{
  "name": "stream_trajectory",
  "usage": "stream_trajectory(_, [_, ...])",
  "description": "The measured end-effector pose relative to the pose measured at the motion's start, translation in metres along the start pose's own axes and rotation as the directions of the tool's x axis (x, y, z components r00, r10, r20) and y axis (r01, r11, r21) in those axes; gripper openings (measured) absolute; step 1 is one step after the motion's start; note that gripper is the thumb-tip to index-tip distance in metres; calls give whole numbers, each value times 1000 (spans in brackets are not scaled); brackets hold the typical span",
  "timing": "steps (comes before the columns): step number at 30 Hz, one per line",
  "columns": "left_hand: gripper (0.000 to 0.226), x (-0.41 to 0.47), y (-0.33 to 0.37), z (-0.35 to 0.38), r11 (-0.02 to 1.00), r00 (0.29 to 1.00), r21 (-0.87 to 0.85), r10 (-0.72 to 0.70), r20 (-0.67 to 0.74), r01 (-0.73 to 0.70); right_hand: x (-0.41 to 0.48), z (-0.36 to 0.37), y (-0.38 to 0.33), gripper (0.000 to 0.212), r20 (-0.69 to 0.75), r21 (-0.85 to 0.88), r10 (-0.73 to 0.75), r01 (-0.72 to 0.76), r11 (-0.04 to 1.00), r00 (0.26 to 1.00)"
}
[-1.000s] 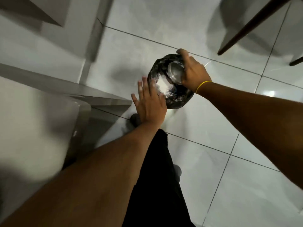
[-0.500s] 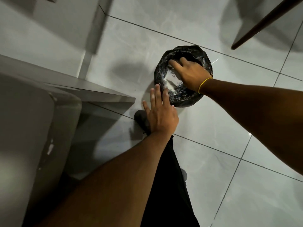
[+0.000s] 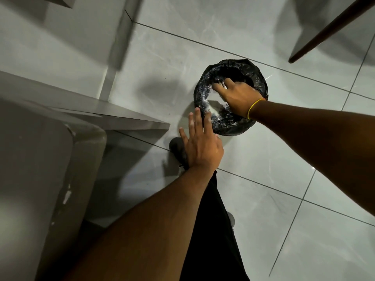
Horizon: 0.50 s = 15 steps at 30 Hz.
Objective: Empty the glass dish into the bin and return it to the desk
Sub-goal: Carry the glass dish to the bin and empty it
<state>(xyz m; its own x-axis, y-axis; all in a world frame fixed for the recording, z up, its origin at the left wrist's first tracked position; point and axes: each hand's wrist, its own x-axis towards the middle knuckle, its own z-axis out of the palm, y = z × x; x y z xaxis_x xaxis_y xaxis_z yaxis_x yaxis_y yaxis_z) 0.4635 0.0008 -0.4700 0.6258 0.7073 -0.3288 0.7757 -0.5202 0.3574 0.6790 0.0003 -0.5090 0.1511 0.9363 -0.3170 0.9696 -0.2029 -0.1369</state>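
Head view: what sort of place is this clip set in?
Probably an indoor room in a home or office: glossy grey floor tiles, a small bin lined with a black bag, a grey desk edge and a dark furniture leg. The exact room is unclear.

Right hand [image 3: 237, 96] inside the bin [image 3: 261, 86] — left hand [image 3: 203, 147] just outside its near rim.

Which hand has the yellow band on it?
The right hand, reaching into the black-lined bin, has a yellow band around its wrist. The left hand is bare.
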Motion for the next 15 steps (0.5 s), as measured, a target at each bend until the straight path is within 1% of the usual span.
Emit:
stream_trajectory(3, [85, 1, -1, -1, 1000, 1000, 15, 4, 18, -5, 3, 3, 2, 99, -26, 26, 16, -16, 1000, 1000])
stream_trajectory(4, [86, 1, -2, -1, 1000, 1000, 17, 4, 19, -4, 3, 4, 3, 97, -30, 37, 25, -24, 999, 999])
stream_trajectory(7, [87, 1, -1, 0, 1000, 1000, 23, 9, 17, -9, 3, 6, 2, 76, 9, 8, 38, -38, 999, 999])
stream_trajectory(9, [86, 2, 1, 0, 999, 999, 33, 18, 31, -19, 3, 7, 1, 78, 21, 23, 55, -56, 998, 998])
stream_trajectory(12, [88, 2, 4, 1, 999, 999, 33, 24, 45, -25, 6, 6, 4, 97, 9, 77, 71, -71, 994, 997])
stream_trajectory(13, [88, 1, 5, 2, 999, 999, 30, 23, 46, -25, 6, 6, 4, 95, 12, 79, 77, -78, 994, 997])
stream_trajectory(15, [90, -1, 7, 3, 999, 998, 26, 23, 51, -25, 6, 7, 6, 82, 33, 57, 71, -73, 996, 997])
